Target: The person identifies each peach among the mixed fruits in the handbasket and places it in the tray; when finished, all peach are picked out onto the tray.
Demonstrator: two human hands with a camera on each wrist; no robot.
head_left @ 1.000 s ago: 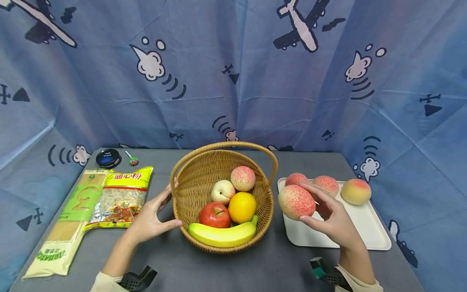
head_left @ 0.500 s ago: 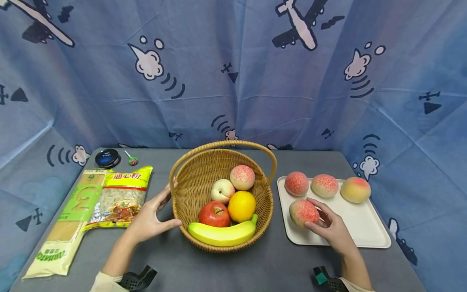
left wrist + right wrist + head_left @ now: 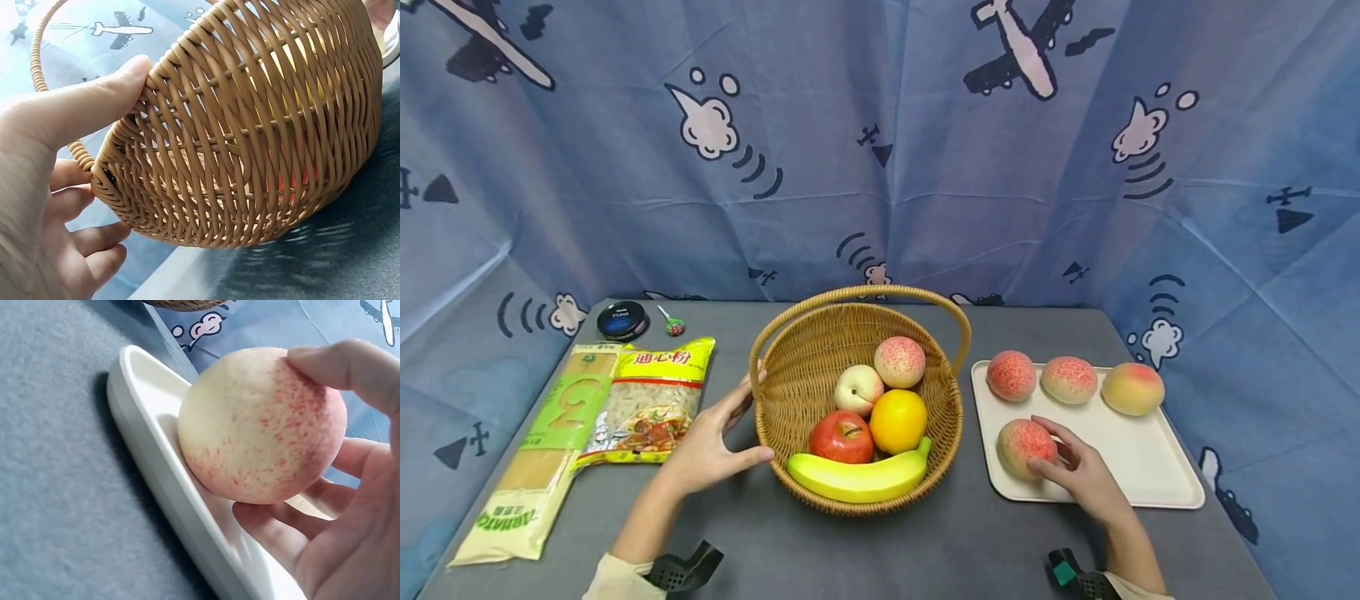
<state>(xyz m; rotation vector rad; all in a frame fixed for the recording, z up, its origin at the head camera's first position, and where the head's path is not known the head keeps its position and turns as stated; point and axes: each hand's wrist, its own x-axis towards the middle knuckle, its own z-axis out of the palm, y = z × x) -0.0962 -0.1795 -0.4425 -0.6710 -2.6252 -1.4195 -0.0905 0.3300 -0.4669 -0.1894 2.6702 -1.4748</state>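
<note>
At the middle of the table a wicker basket (image 3: pixel 805 367) leans with its opening toward me. Its fruit is two peaches (image 3: pixel 899 362), a red apple (image 3: pixel 842 437), an orange (image 3: pixel 898 422) and a banana (image 3: pixel 859 478). My left hand (image 3: pixel 711 454) holds the basket's left side; in the left wrist view the thumb presses the rim and the fingers reach behind it. Over the front left of a white tray (image 3: pixel 1120 467), my right hand (image 3: pixel 1086 475) grips a red-speckled peach (image 3: pixel 262 425) between thumb and fingers. The peach sits at the tray's raised edge.
Along the tray's back lie a red peach (image 3: pixel 1011 376), a speckled peach (image 3: pixel 1069 380) and a yellow-red peach (image 3: pixel 1132 389). To the left are a noodle packet (image 3: pixel 542 450), a yellow pasta bag (image 3: pixel 651 408), a dark round tin (image 3: pixel 622 321) and a lollipop (image 3: pixel 674 326). A blue curtain (image 3: pixel 880 150) hangs behind.
My right hand has carried the peach down and toward me, onto the tray's front left, uncovering the peaches behind. The left hand and basket stay in place.
</note>
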